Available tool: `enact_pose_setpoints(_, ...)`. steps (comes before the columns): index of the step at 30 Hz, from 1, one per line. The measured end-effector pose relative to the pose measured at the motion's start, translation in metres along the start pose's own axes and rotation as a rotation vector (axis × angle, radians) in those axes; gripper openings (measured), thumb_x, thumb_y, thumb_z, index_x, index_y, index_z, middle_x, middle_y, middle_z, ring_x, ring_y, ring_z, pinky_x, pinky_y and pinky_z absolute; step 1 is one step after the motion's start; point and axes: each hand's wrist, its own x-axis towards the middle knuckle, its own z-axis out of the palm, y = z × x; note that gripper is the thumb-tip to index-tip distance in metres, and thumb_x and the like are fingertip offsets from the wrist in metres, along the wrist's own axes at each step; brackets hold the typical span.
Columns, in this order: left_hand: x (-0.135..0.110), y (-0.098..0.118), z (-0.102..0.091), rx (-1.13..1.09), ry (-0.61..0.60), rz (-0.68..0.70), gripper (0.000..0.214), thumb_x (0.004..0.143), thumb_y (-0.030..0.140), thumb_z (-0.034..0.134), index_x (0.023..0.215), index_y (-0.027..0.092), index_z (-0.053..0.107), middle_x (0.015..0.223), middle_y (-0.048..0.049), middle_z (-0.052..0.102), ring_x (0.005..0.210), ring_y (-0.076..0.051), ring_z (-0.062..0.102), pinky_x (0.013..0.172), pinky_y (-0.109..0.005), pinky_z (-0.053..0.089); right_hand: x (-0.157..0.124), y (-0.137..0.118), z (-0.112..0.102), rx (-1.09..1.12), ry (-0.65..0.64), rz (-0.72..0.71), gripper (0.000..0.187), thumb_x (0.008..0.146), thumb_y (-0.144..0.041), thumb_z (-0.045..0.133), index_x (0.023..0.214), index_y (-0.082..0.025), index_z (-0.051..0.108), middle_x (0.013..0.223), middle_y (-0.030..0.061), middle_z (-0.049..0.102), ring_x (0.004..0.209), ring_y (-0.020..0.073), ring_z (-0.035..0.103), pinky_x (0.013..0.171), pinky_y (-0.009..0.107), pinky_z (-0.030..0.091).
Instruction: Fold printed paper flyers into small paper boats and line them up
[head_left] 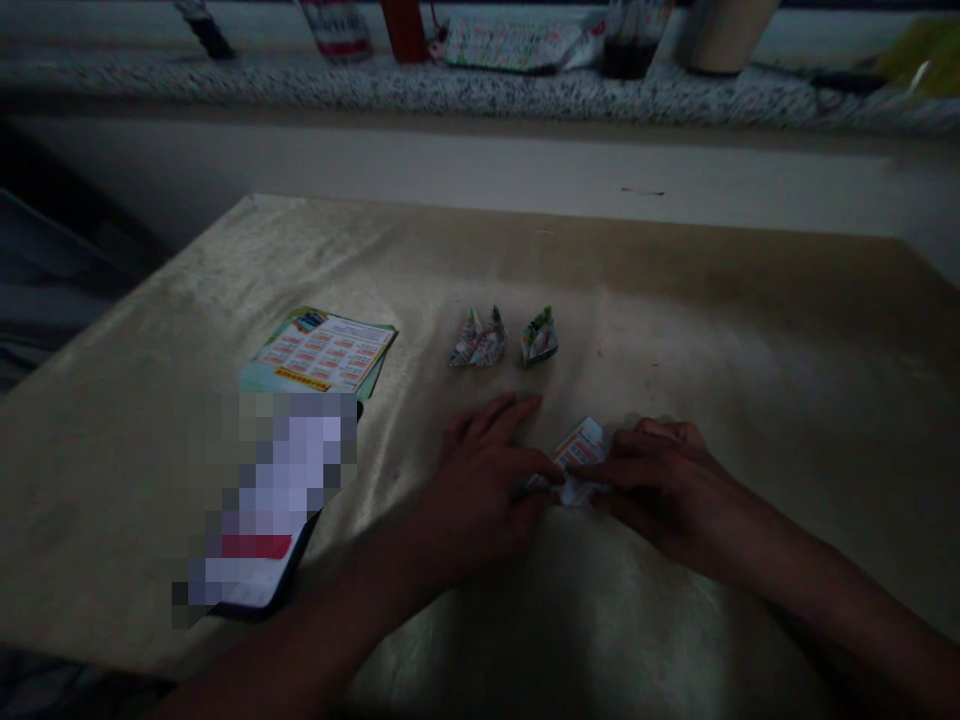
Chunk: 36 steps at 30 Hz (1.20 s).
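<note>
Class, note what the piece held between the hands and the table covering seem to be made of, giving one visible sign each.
Held piece: thin printed paper, probably; sharp folds and coloured print, like the folded shapes. Table covering: likely beige cloth or vinyl with soft sheen; light patches, faint wrinkles.

Small printed paper piece [579, 458], partly folded, flat on cloth

Folded paper figures [480, 340], a leaflet stack [322, 352] and a phone [262, 530] lie on the table [712, 300].
</note>
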Motion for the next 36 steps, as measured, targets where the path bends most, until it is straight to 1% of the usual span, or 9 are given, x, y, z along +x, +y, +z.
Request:
enact_pose_setpoints(3,-0.001,-0.003,-0.005,0.009,-0.034,0.013,0.035,0.079,0.017,0.076,0.106,0.039,0.078,0.16,-0.0034,0.041,0.151,-0.037,0.028,0.115,-0.065,0.024,-0.002,0.006,-0.001,0.0,-0.059,-0.04,0.048,0.091,-0.02,0.069,0.13,-0.046,0.064,0.089,-0.0016,0.068,0.09,0.021,0.06,0.079,0.038,0.033)
enact_pose_setpoints(7,-0.003,-0.007,-0.007,0.015,-0.072,0.022,0.039,0.08,0.016,0.074,0.109,0.041,0.077,0.163,-0.0039,0.036,0.152,-0.036,0.025,0.115,-0.065,0.023,-0.003,0.01,-0.002,0.057,-0.058,-0.053,0.047,0.091,-0.018,0.067,0.13,-0.044,0.064,0.093,-0.0017,0.069,0.094,0.0214,0.062,0.084,0.04,0.036)
enact_pose_setpoints(10,-0.005,-0.008,-0.006,0.013,-0.063,0.042,0.039,0.08,0.015,0.074,0.109,0.04,0.077,0.162,-0.0044,0.037,0.152,-0.036,0.025,0.115,-0.064,0.024,-0.004,0.009,-0.002,0.108,0.008,0.015,0.048,0.089,-0.02,0.069,0.134,-0.034,0.06,0.087,-0.0011,0.067,0.091,0.0207,0.064,0.087,0.04,0.041)
enact_pose_setpoints(13,-0.007,-0.006,-0.003,-0.005,-0.016,0.092,0.035,0.082,0.017,0.073,0.11,0.037,0.077,0.156,-0.0045,0.046,0.148,-0.033,0.033,0.116,-0.06,0.026,-0.006,0.007,-0.002,0.041,0.12,0.124,0.042,0.087,-0.027,0.072,0.128,-0.026,0.063,0.097,0.0029,0.07,0.095,0.0234,0.065,0.089,0.042,0.043)
enact_pose_setpoints(17,-0.009,-0.001,0.003,-0.043,0.013,0.173,0.03,0.083,0.016,0.07,0.107,0.032,0.077,0.145,-0.0038,0.057,0.141,-0.028,0.042,0.115,-0.053,0.029,-0.007,0.002,0.001,-0.049,0.165,0.16,0.027,0.086,-0.039,0.074,0.11,-0.027,0.071,0.105,0.0056,0.07,0.098,0.0269,0.064,0.086,0.045,0.043)
enact_pose_setpoints(21,-0.008,0.002,0.007,-0.07,0.056,0.193,0.027,0.083,0.015,0.07,0.104,0.032,0.075,0.133,-0.0032,0.062,0.129,-0.026,0.05,0.11,-0.049,0.032,-0.004,-0.005,0.008,0.042,0.197,0.106,0.023,0.085,-0.027,0.073,0.108,-0.029,0.072,0.115,0.0053,0.067,0.108,0.0272,0.061,0.091,0.045,0.044)
enact_pose_setpoints(24,-0.007,0.002,0.008,-0.074,0.075,0.202,0.026,0.083,0.014,0.07,0.103,0.03,0.074,0.125,-0.0034,0.064,0.122,-0.025,0.053,0.106,-0.046,0.033,-0.004,-0.006,0.012,0.062,0.237,0.107,0.024,0.087,-0.024,0.07,0.111,-0.028,0.07,0.119,0.006,0.067,0.112,0.0271,0.06,0.094,0.046,0.044)
enact_pose_setpoints(30,-0.008,0.003,0.01,-0.123,0.069,0.213,0.018,0.086,0.017,0.07,0.101,0.025,0.072,0.109,-0.0026,0.068,0.111,-0.023,0.057,0.1,-0.043,0.036,-0.005,0.0,0.016,-0.058,0.269,0.162,0.029,0.086,-0.031,0.072,0.114,-0.023,0.069,0.118,0.0098,0.067,0.111,0.0314,0.06,0.095,0.051,0.044)
enact_pose_setpoints(36,-0.002,0.002,0.015,-0.309,0.175,0.184,0.015,0.083,0.011,0.07,0.096,0.02,0.071,0.099,-0.0024,0.072,0.096,-0.019,0.064,0.094,-0.039,0.043,-0.004,-0.003,0.015,0.02,0.284,0.127,0.035,0.086,-0.027,0.071,0.12,-0.024,0.066,0.122,0.0102,0.067,0.114,0.0312,0.06,0.097,0.052,0.046)
